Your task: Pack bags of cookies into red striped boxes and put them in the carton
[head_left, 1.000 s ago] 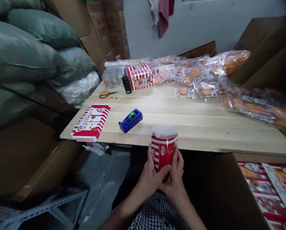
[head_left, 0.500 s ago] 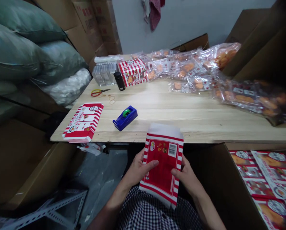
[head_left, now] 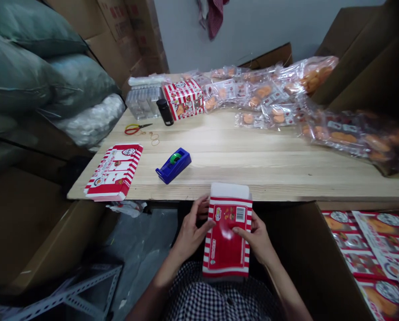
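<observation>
A red carton with striped white edges (head_left: pixel 226 249) is held over my lap, its white top flap sticking up at the table's front edge. My right hand (head_left: pixel 258 238) grips its right side, thumb on the printed face and fingers behind. Along the left edge, my left hand (head_left: pixel 193 228) has its thumb on the carton's face and fingers curled beside the edge. Beyond the carton on the table stands a blue tape dispenser (head_left: pixel 176 171) with a green roll. Further left lies a stack of flat striped cartons (head_left: pixel 116 171).
Scissors (head_left: pixel 136 129), a black bottle (head_left: pixel 165 112) and an assembled striped box (head_left: pixel 186 100) are at the table's back left. Clear bags of orange food pieces (head_left: pixel 262 96) cover the back right. An open cardboard box holding packed cartons (head_left: pixel 369 263) stands at my right.
The carton has straightened from a tilt, and its body looks more squared open. My left hand has shifted up along its left edge, with the fingers lifted.
</observation>
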Demonstrator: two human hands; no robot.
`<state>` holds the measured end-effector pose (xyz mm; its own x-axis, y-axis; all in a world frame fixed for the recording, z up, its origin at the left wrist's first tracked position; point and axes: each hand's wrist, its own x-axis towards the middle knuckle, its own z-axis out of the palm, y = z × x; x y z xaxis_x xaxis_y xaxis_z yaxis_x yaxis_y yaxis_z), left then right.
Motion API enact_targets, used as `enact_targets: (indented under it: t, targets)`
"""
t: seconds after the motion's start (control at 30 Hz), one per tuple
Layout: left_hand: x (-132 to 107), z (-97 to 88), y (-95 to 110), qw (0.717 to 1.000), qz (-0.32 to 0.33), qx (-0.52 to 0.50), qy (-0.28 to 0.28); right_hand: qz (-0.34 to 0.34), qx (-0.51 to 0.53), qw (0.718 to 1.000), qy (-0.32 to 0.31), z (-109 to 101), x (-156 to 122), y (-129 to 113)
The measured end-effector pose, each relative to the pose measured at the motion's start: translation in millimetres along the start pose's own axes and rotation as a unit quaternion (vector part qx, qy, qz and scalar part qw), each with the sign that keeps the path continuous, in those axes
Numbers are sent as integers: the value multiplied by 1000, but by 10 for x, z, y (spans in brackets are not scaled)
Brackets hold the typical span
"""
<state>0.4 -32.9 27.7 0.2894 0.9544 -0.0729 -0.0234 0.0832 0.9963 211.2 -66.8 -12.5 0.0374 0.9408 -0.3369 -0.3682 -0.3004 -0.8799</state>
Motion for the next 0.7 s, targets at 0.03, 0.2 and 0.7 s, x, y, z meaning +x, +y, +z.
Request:
enact_targets:
  t: [0.03,0.2,0.7]
  targets:
    - [26,-16,-12,999,13,-25,21,6,-3,1000,6,-8,5,21]
    - [91,-56,-111,995,27,-69,60,-6,-21,1000,17,-1,-15,136]
    - [171,-67,-127,996,6,30,83,-163,-54,985,17,159,-151,-174]
